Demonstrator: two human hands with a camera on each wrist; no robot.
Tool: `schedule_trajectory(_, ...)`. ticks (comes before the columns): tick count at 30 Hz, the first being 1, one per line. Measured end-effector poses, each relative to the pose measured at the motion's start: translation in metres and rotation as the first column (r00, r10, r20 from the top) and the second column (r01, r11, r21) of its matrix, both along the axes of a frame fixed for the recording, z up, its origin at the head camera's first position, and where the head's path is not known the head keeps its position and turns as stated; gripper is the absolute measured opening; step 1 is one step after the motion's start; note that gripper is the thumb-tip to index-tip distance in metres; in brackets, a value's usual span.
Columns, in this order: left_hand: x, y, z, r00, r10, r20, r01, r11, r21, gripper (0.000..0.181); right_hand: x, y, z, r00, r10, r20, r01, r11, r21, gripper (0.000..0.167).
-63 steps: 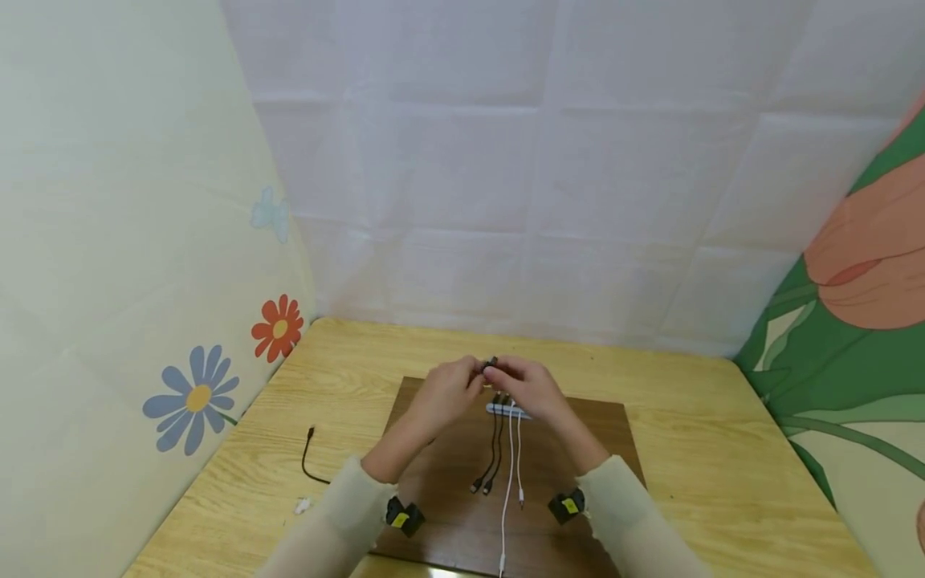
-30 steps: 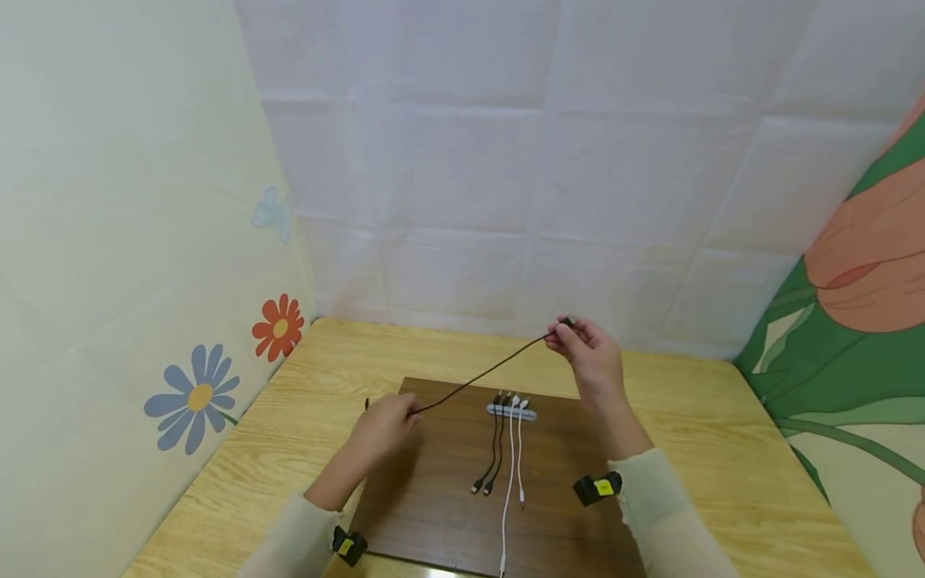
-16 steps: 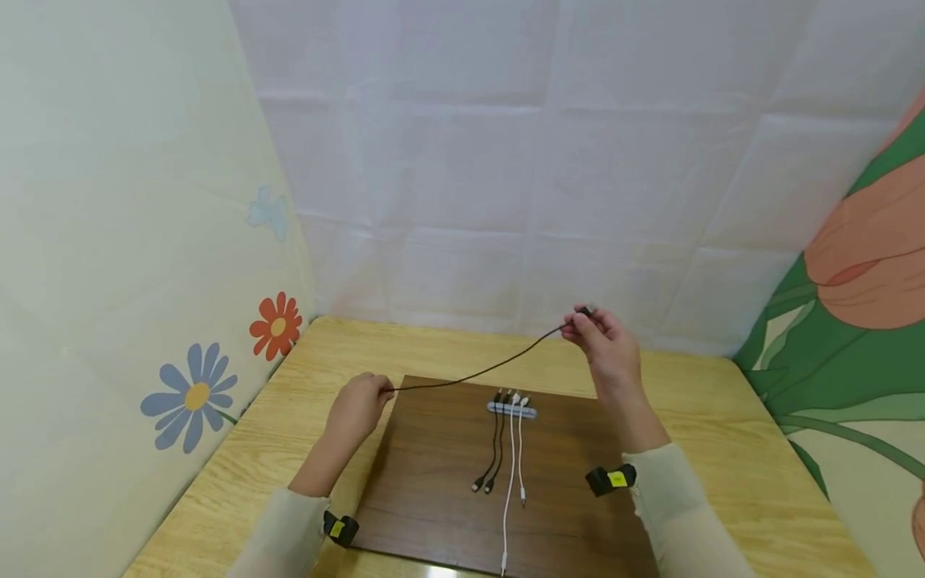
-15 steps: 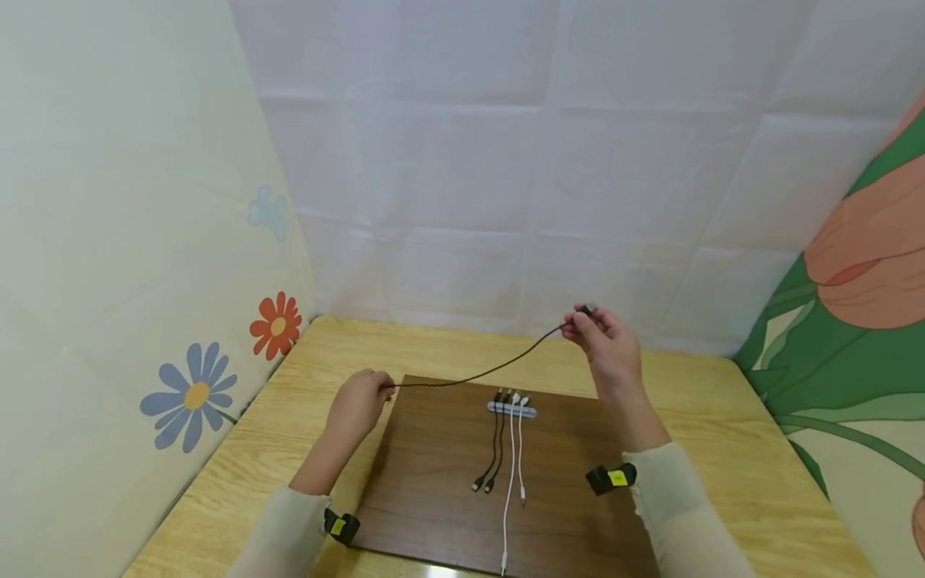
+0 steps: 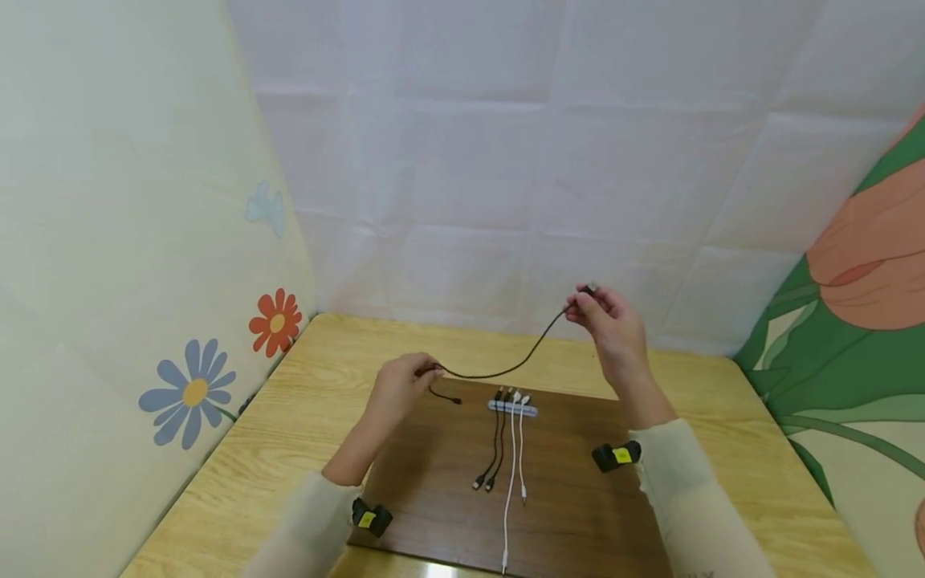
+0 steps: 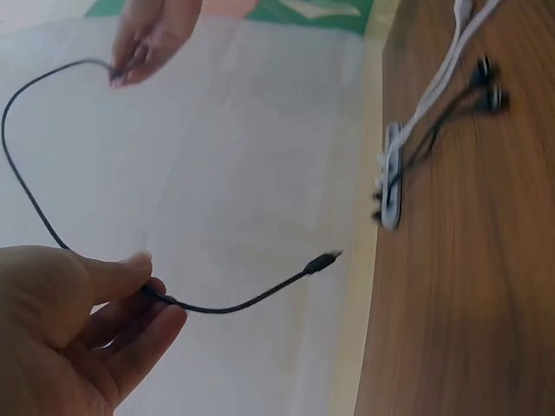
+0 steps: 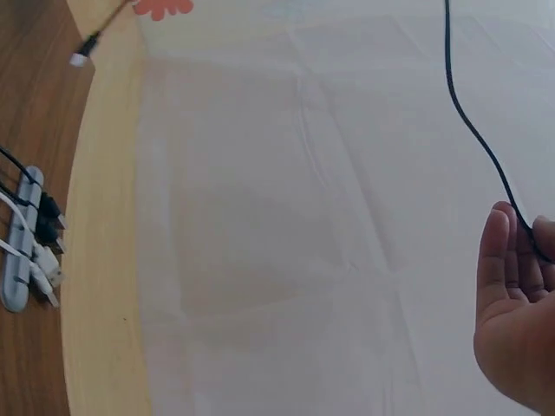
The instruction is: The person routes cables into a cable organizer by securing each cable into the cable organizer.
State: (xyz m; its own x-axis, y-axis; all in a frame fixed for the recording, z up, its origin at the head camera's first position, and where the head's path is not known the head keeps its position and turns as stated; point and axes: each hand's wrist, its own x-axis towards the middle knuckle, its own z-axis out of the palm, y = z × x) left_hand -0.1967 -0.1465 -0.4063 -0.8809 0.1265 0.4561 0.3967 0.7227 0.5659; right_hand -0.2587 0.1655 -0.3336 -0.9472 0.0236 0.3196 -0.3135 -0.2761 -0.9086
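Note:
A thin black USB cable [image 5: 499, 375] hangs in a sagging curve between my two hands, above the brown board. My left hand [image 5: 401, 391] pinches it a short way from its small-plug end, and that plug [image 6: 323, 262] dangles free past the fingers. Raised higher at the right, my right hand [image 5: 613, 333] grips the cable's other end, where the black connector [image 5: 588, 290] pokes out above the fingertips. Below, a grey cable holder [image 5: 513, 409] on the board carries black cables [image 5: 497, 441] and white cables [image 5: 514, 474] side by side.
The dark brown board [image 5: 433, 498] lies on a light wood-patterned table [image 5: 751, 449]. Pale sheeting [image 5: 462, 160] stands behind the table, with flower-printed panels at left and right. A black wrist camera [image 5: 372, 518] sits at each cuff.
My left hand went out to the left along the cable, then came back right over the board. My right hand rose to the upper right. The cable sags more, its small plug now showing.

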Motion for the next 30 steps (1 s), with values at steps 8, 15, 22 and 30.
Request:
schedule_trajectory(8,0.014,0.043,-0.018,0.936,-0.254,0.243,0.202,0.955,0.219,0.007,-0.020,-0.003,0.014,0.995,-0.103,0.000,0.103,0.994,0.045,0.018)
schedule_trajectory(15,0.035,0.089,-0.049,0.830,-0.426,0.361,0.283,0.878,0.385,0.006,-0.037,-0.001,0.018,0.989,-0.137,0.050,0.133,0.988,0.073,0.026)
schedule_trajectory(22,0.056,0.132,-0.069,0.722,-0.512,0.466,0.333,0.847,0.415,0.012,-0.048,0.012,0.019,0.973,-0.190,0.130,0.157,0.960,0.230,0.024)
schedule_trajectory(30,0.068,0.133,-0.059,0.581,-0.472,0.663,0.507,0.847,0.158,0.027,-0.040,0.017,0.012,0.984,-0.043,0.175,-0.064,0.824,0.563,0.035)
